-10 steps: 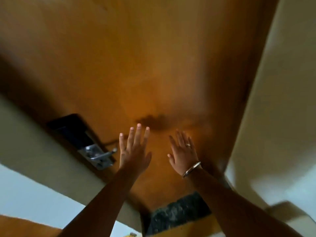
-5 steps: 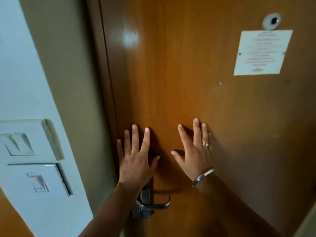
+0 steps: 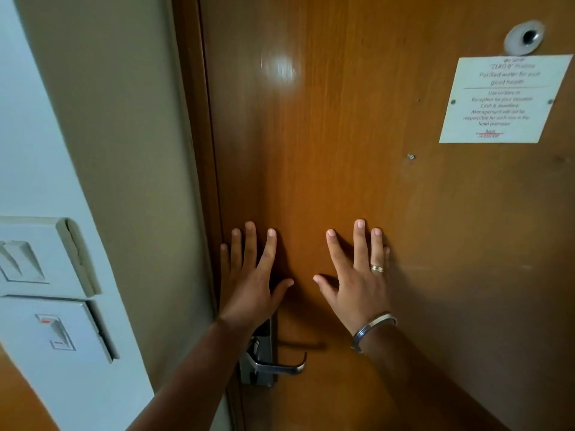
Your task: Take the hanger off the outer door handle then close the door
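Whereas the view a second ago was a tilted blur of the door with both hands lifted toward it, and half a second ago the palms had just landed on the wood, the head camera now holds steady and upright on the door (image 3: 357,166), with the hands in nearly the same spots as half a second back. That settling suggests the closing push is at or near its end: the door's left edge sits against the frame (image 3: 193,150) with no gap showing, though whether the latch has caught cannot be told. The left hand (image 3: 252,281) lies flat on the wood near the frame, fingers (image 3: 249,244) spread and straight, thumb out to the right, holding nothing. The right hand (image 3: 357,281) lies flat just to its right, apart from it, equally spread and empty, a ring on one finger and a bangle (image 3: 373,328) at the wrist. Below the left wrist the inner lever handle (image 3: 280,367) is untouched and carries nothing. No hanger appears anywhere, and the outer handle is on the far side of the door, hidden, so I judge the hanger step done but cannot confirm it. Far right, a printed notice (image 3: 504,99) sits under the peephole (image 3: 524,38); switch plates (image 3: 37,259) are on the left wall.
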